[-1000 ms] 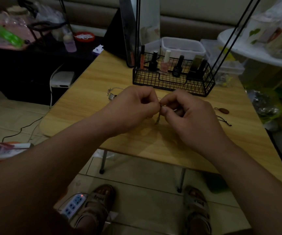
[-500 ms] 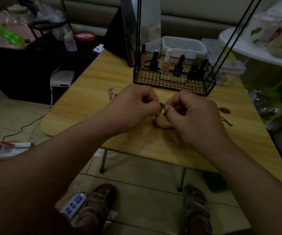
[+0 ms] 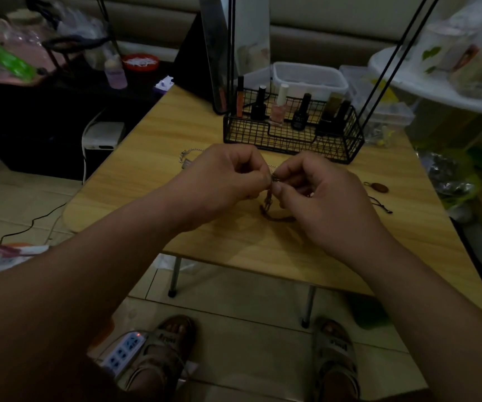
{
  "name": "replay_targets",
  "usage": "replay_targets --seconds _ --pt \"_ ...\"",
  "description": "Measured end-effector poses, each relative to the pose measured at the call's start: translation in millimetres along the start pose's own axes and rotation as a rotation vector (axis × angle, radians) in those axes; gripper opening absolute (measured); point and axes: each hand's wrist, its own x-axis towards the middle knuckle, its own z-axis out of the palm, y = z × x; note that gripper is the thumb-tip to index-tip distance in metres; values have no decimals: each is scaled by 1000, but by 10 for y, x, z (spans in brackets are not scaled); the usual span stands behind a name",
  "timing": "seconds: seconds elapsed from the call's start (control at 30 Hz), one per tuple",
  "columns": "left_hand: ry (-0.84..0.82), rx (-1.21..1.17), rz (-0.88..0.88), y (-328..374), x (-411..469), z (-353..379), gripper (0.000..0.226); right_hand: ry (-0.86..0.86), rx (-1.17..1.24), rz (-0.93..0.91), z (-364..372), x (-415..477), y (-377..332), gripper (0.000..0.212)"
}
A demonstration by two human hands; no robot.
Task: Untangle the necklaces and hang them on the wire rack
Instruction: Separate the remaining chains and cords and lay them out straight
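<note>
**Cord loop drops to the wood beneath our fingertips**

Since a second ago, the thin brown cord necklace [image 3: 276, 218] has paid out. What was a short dangle is now a curved loop lying on the light wooden table [image 3: 146, 175], just below and slightly toward us from our fingertips. Our hands have barely shifted.

Our left hand [image 3: 222, 181] and right hand [image 3: 324, 198] meet knuckle to knuckle. Each has its fingers curled in, with thumb and forefinger pinching the cord at one shared spot. From there the cord hangs straight down to the loop.

Beyond our fingers stands the black wire rack [image 3: 292, 140], holding nail polish bottles [image 3: 277, 111]. Only a narrow strip of bare wood separates it from our knuckles. A silver chain [image 3: 189, 153] lies just past our left knuckles, partly hidden by them. To the right of our right hand, apart from it, lie an oval brown pendant [image 3: 379, 187] and a thin black cord [image 3: 379, 203].

The near table edge runs under our wrists, and the loop sits well in from it. The rounded left corner is well away from our left hand, with open wood between.
</note>
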Motion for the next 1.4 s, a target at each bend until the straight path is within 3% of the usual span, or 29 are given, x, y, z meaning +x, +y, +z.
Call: replay_targets --seconds 0.4,0.6,0.97,1.1,1.27,1.4 --pt "-1 170 60 -37 -12 -8 5 -30 -184 -24 -15 -6 -4 4" --pt "44 45 26 -36 3 -50 4 -99 73 162 46 33 17 26" --pt "85 -135 56 33 14 -39 5 -208 -89 160 149 78 8 32" --pt "111 -175 50 59 23 -41 5 -181 -122 182 148 98 -14 10" --pt "116 -173 40 39 17 -57 8 -198 206 289 -36 69 -20 3" --pt "79 -136 35 17 19 -43 6 -215 667 430 -72 104 -26 22"
